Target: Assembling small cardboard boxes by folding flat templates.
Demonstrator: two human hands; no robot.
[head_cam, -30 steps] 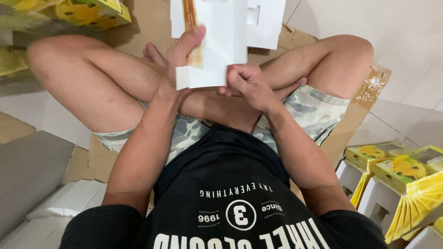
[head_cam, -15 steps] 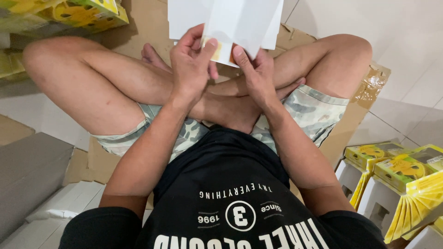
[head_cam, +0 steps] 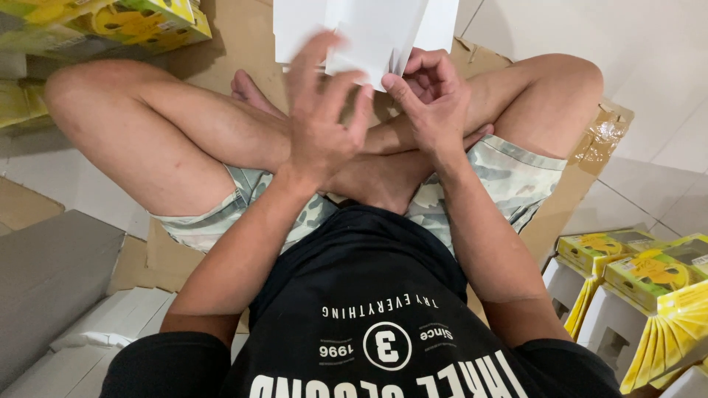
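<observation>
1. The person sits cross-legged on a flattened brown cardboard sheet (head_cam: 243, 44) laid over a pale tiled floor (head_cam: 634, 44), seen from above.
2. A white folded carton (head_cam: 369, 29) is held up in front of the crossed legs, above the far part of the cardboard sheet; its top runs out of the picture.
3. The right hand (head_cam: 431, 99) is curled closed on the carton's lower right corner, thumb and fingertips pinching the white edge.
4. The left hand (head_cam: 324, 125) is open, fingers spread and blurred; it lies across the carton's lower left part, and I cannot tell whether the fingers press on it or only hover in front.
5. Both forearms reach forward over the knees, and the two hands sit just beside each other without crossing.
6. Yellow and green printed boxes (head_cam: 125, 22) lie at the far left corner of the cardboard sheet, beside the left knee.
7. More yellow boxes (head_cam: 649, 269), standing on white cartons, crowd the near right side, off the sheet's edge.
8. A grey slab (head_cam: 44, 287) and flat white pieces (head_cam: 110, 324) lie at the near left, beside the left elbow.
</observation>
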